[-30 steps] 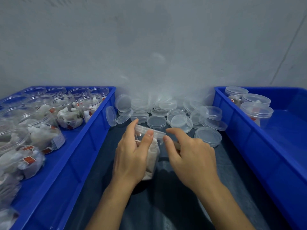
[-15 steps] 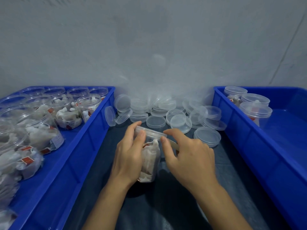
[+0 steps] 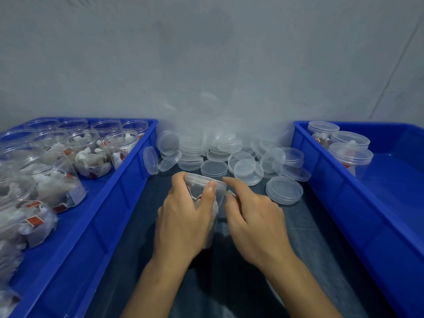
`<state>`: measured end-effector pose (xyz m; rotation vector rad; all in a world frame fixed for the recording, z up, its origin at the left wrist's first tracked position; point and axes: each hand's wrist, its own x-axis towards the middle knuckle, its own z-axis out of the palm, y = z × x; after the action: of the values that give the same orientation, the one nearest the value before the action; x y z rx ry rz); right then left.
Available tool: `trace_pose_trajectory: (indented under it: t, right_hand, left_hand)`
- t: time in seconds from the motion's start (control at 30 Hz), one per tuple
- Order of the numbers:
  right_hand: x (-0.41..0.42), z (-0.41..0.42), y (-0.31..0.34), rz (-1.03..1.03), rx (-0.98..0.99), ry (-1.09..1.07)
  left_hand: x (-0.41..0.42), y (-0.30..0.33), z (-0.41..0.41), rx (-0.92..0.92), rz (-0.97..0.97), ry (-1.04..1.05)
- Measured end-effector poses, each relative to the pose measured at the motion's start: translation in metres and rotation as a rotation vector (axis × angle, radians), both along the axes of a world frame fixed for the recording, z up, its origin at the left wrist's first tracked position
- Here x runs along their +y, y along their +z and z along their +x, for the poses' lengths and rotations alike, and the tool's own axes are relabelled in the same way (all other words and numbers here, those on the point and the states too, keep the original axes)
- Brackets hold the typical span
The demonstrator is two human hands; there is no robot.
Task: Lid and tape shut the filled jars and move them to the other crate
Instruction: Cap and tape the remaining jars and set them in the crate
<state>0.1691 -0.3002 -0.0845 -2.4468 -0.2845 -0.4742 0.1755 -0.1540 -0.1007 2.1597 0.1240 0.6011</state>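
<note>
- Item one, nearest me: the left hand (image 3: 183, 216), wrapped round the left side of the jar (image 3: 213, 203), thumb pressed up against the lid (image 3: 205, 181). I log it as gripping the jar.
- Item two: the right hand (image 3: 254, 216), just right of the jar, forefinger and thumb curled in at the jar's upper right edge beneath the lid. They seem to pinch something thin there, but I cannot tell what, nor whether tape is in the grasp.
- Item three: the jar itself, clear, tilted away from me, holding white tea bags with red tags. It sits on the dark table (image 3: 229, 283) between the two crates, lid in place.
- Item four: the left crate (image 3: 110, 203), blue, left of the jar, full of open filled jars (image 3: 91, 157) with no lids.
- Item five: the right crate (image 3: 344, 214), blue, right of the jar, with three lidded jars (image 3: 350, 154) grouped in its far left corner.
- Item six: the loose lids (image 3: 229, 154), a clear heap just beyond the jar, spread between the crates against the grey wall (image 3: 206, 53).
</note>
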Motion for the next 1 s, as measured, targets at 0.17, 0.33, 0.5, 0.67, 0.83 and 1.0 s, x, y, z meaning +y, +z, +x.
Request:
trace_pose_trajectory:
  t: [0.17,0.33,0.5,0.67,0.83,1.0]
  right_hand:
    - [-0.007,0.005,0.003,0.059,0.011,0.013]
    - [-0.009,0.008,0.001,0.03,-0.024,-0.028]
    - [-0.012,0.009,-0.001,0.026,-0.034,-0.041]
    - [-0.012,0.01,-0.001,0.032,-0.026,-0.06]
    - [-0.011,0.012,-0.002,0.033,0.026,-0.079]
    - [-0.01,0.012,-0.005,0.084,0.074,-0.078]
  left_hand:
    - [0.009,0.0,0.003,0.019,-0.095,-0.023]
    - [0.012,-0.002,0.005,0.01,-0.201,-0.073]
    - [0.012,-0.002,0.005,-0.011,-0.247,-0.128]
    - [0.013,-0.001,0.004,-0.03,-0.276,-0.161]
    - [0.012,-0.003,0.004,-0.051,-0.273,-0.167]
    - [0.013,-0.006,0.004,-0.053,-0.281,-0.165]
